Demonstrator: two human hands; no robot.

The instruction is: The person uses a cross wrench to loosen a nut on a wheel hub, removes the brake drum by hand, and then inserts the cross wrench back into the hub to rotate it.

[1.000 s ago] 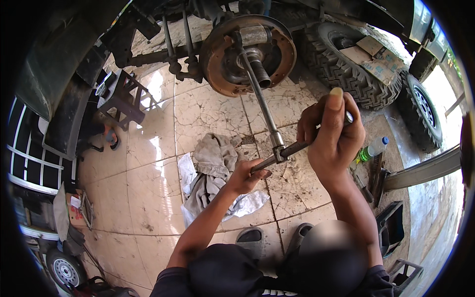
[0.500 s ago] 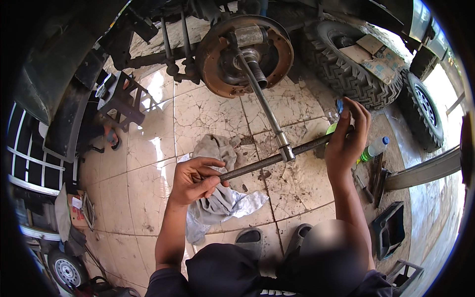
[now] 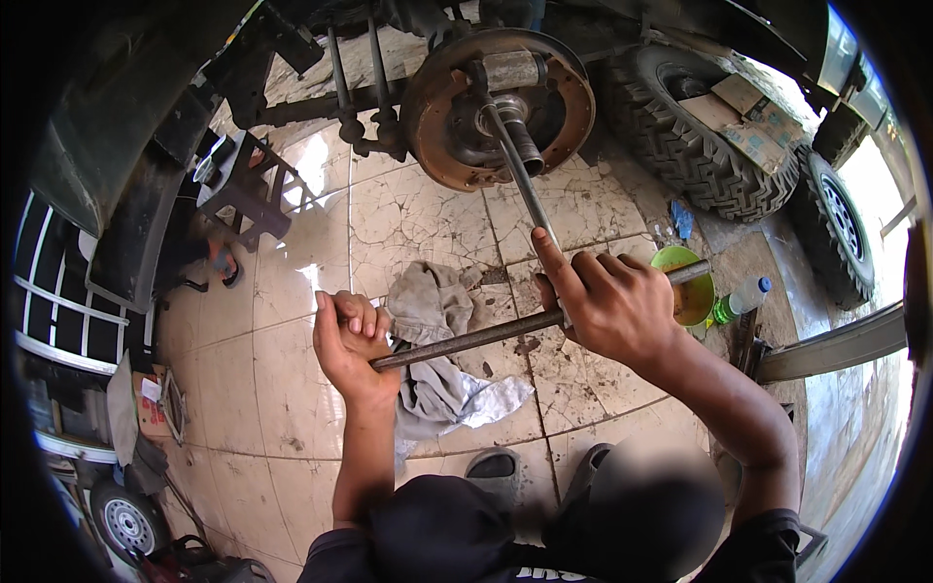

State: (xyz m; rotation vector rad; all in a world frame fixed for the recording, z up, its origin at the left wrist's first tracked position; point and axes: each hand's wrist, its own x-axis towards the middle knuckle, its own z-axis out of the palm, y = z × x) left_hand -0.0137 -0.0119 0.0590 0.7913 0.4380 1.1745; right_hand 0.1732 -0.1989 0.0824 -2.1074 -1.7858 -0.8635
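Observation:
A long metal bar (image 3: 466, 344) lies across in front of me. It crosses the near end of a steel extension shaft (image 3: 526, 190), which runs to the hub (image 3: 515, 141) of a rusty brake assembly (image 3: 434, 146). My right hand (image 3: 622, 306) is wrapped over the crossing and grips the bar, hiding the joint. Its index finger stretches along the shaft. At the bar's left end, the heel of my left hand (image 3: 355, 350) touches the tip. The fingers of that hand are curled in above the bar, not around it, and the thumb points up.
Grey rags (image 3: 432, 301) lie on the cracked tile floor (image 3: 301, 389). Right of my right hand stand a green bowl (image 3: 695, 306) and a bottle (image 3: 743, 298). Large tyres (image 3: 719, 160) rest at far right, with a stool (image 3: 258, 194) at left.
My right hand has moved left from the bar's right end to the crossing. My left hand has unwrapped from the bar, its palm now at the tip. The view has shifted slightly.

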